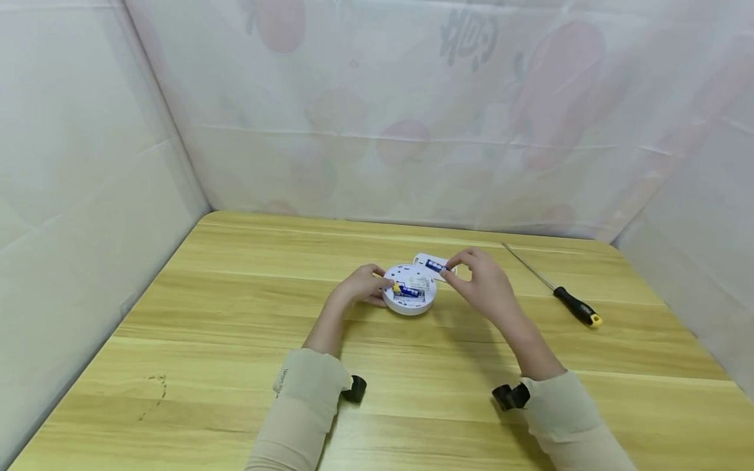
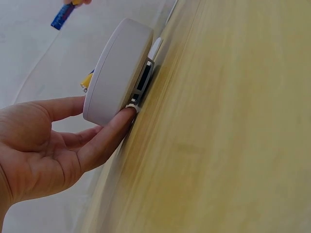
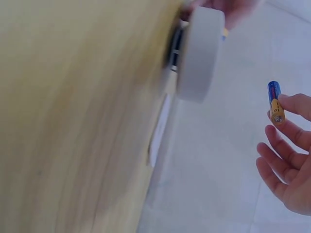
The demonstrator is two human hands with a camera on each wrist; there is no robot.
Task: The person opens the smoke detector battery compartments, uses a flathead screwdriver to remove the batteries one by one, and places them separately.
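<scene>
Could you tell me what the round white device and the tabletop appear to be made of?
The round white device looks like moulded plastic: smooth, matt, evenly white shell with rounded edges. The tabletop looks like wood or a wood-grain laminate: pale yellow streaked grain with a slight sheen; which one, I cannot tell.

Two batteries (image 1: 436, 265) (image 1: 406, 290), one round white device (image 1: 410, 296), one small cover (image 1: 423, 259), one screwdriver (image 1: 554, 288) — and two hands (image 1: 360, 286) (image 1: 482, 280).
</scene>
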